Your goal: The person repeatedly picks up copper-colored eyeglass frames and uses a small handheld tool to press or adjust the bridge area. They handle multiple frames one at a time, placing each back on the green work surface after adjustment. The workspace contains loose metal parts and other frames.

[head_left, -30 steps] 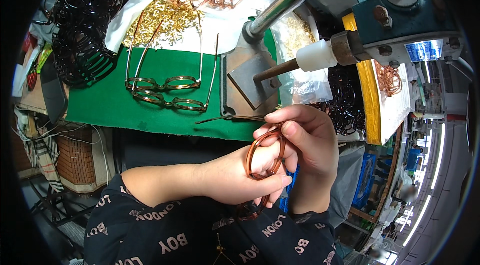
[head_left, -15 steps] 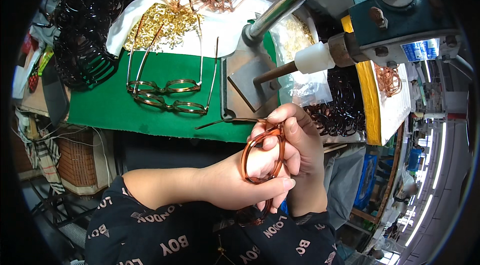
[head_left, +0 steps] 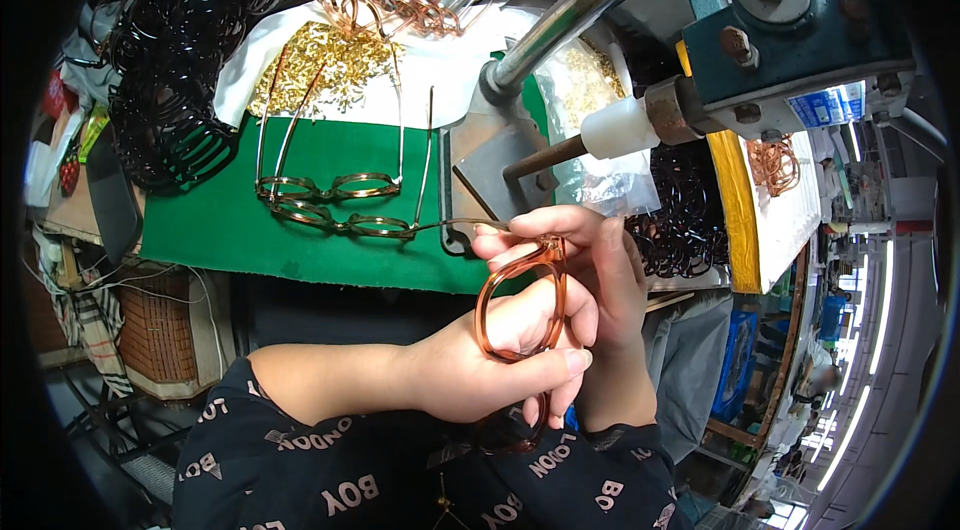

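Note:
A translucent brown eyeglass frame [head_left: 482,318] stands on edge, one rim up and the other hanging low near my lap. My left hand [head_left: 520,335] comes in from the left and grips the frame at its middle, thumb across the front. At the frame's upper end, my right hand [head_left: 605,275] has its fingertips on a thin temple arm [head_left: 455,222], which points left over the table edge. Its joint with the frame is partly hidden by fingers. Beyond lie two pairs of glasses [head_left: 345,190] with temples spread, on a green mat [head_left: 200,220].
A teal press [head_left: 800,50] with a white collar and rod stands over a metal plate [head_left: 495,170] at right. Behind are small gold parts [head_left: 325,65] on white cloth. Dark frames [head_left: 170,100] heap at left, brown frames [head_left: 385,0] at the back.
My right fingers have shifted left and straightened along the temple arm, whose far end has risen a little. My left hand keeps its hold on the frame.

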Demonstrator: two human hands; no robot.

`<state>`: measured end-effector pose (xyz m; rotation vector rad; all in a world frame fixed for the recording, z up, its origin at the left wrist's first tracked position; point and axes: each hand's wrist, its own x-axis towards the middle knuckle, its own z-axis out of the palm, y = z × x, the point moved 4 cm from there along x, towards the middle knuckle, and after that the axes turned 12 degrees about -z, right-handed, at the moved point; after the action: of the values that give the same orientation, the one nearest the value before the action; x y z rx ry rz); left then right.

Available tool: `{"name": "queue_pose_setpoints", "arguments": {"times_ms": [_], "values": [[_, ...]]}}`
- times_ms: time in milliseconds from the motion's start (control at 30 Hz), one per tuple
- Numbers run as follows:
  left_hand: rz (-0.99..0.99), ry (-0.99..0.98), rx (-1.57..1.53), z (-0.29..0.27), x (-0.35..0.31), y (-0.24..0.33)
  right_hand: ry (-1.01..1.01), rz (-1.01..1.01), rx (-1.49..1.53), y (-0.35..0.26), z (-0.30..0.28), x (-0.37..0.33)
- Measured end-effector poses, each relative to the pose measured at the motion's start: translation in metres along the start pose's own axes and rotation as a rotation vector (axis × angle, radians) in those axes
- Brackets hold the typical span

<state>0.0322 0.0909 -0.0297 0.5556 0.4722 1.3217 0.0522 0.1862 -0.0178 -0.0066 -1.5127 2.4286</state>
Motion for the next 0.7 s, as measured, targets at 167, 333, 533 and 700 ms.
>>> {"name": "queue_pose_setpoints", "arguments": {"times_ms": [167,333,533,700], "values": [[0.015,-0.008,0.033,0.001,0.002,0.003,-0.046,-0.134,0.033,0.0,-0.001,0.003],[-0.01,-0.002,0.056,0.009,0.003,0.004,-0.059,-0.076,0.074,-0.005,-0.006,0.0],[-0.002,0.054,0.006,0.021,0.005,0.019,0.076,-0.133,-0.115,-0.024,0.01,-0.005],[0.102,0.084,0.155,0.009,0.015,0.049,0.217,-0.251,-0.315,-0.036,-0.009,-0.005]]}}
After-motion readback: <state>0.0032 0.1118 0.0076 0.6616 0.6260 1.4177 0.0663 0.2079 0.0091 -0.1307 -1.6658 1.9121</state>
